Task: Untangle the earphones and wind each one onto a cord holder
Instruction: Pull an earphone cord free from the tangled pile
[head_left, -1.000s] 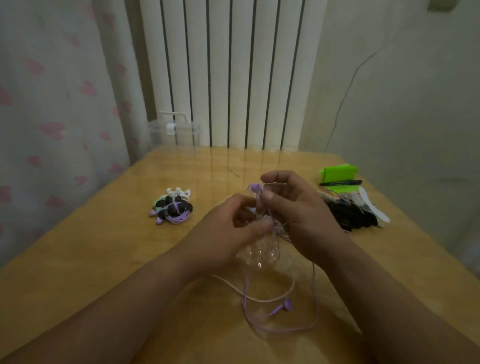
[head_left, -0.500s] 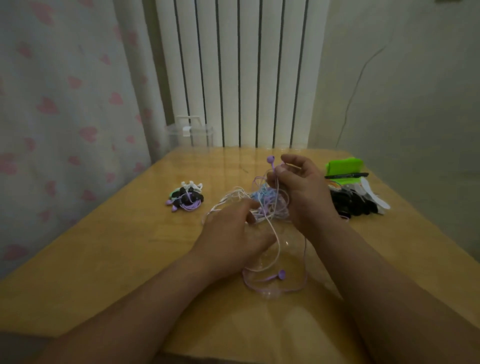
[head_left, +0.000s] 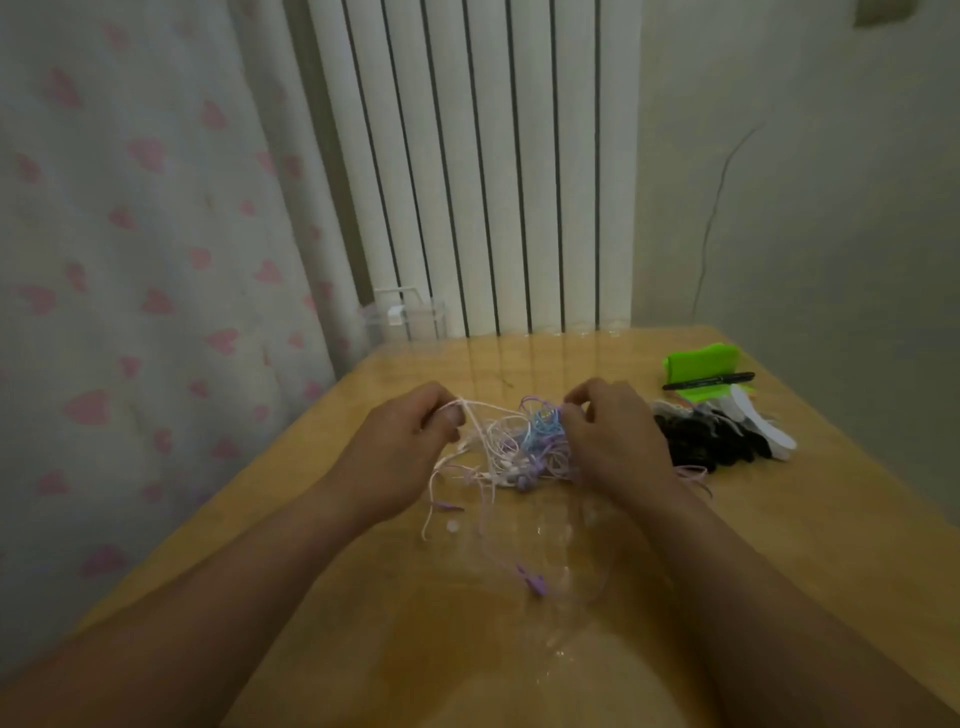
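- Now, nearest us, one purple earphone end (head_left: 535, 584) lies on the bench (head_left: 779, 545), its thin cord running up into the knot.
- A second ago our two hands were bunched together over the cords. They have since drawn apart, so a strand is being teased out sideways.
- Our left hand (head_left: 400, 447) pinches one pale cord (head_left: 470, 415) between thumb and curled fingers and pulls it taut to the left.
- Our right hand (head_left: 613, 441) pinches into the tangle (head_left: 524, 447) at its right edge, anchoring it.
- That one tangle sits between the hands, low over the bench, and we count three cord colours: pale pink-white, blue and purple.
- We judge the untangling to be early, with nothing being wound yet.
- Just right of the right hand lies one black pile (head_left: 696, 441) with one white strip (head_left: 763, 431); these may be cord holders, but we cannot tell.
- Farther back are one black pen (head_left: 709, 381) and one green object (head_left: 701, 358).
- One clear box (head_left: 405, 317) stands at the far edge.
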